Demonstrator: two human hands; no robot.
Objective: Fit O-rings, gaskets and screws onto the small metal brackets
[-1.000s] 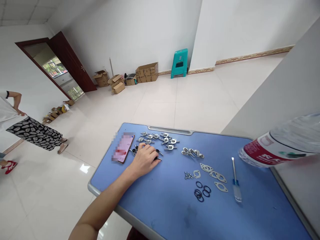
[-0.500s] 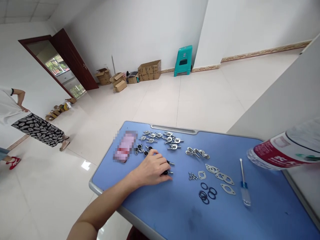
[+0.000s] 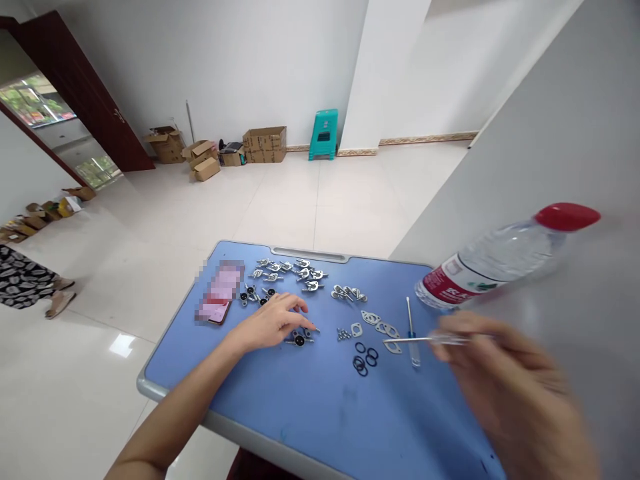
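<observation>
Loosely bent, the fingers of the left hand (image 3: 276,321) part over a small black-and-silver part with a round black disc and thin metal stems (image 3: 299,341), which lies just below the fingertips on the blue tabletop with a grey rim (image 3: 310,400). Whether those fingers grip anything is impossible to tell, as their undersides are hidden.

Well apart from it, the right hand (image 3: 510,383), blurred, is closed around a clear-handled screwdriver with a slim silver shaft (image 3: 450,339), its tip pointing toward the left hand.

Just beyond the left hand sit more black-disc metal parts (image 3: 250,295); farther out are silver forked metal brackets (image 3: 304,273). A pink-screened phone (image 3: 221,293), partly pixelated, lies to that hand's left.

Between the hands are tiny silver screws (image 3: 343,335), flat silver oval plates with holes (image 3: 393,333) and thin black rings (image 3: 356,363). Nearer the right hand, a second screwdriver with a blue-and-clear handle (image 3: 413,347) rests on the table. Beyond the right hand leans a clear plastic bottle with a red cap (image 3: 520,250).
</observation>
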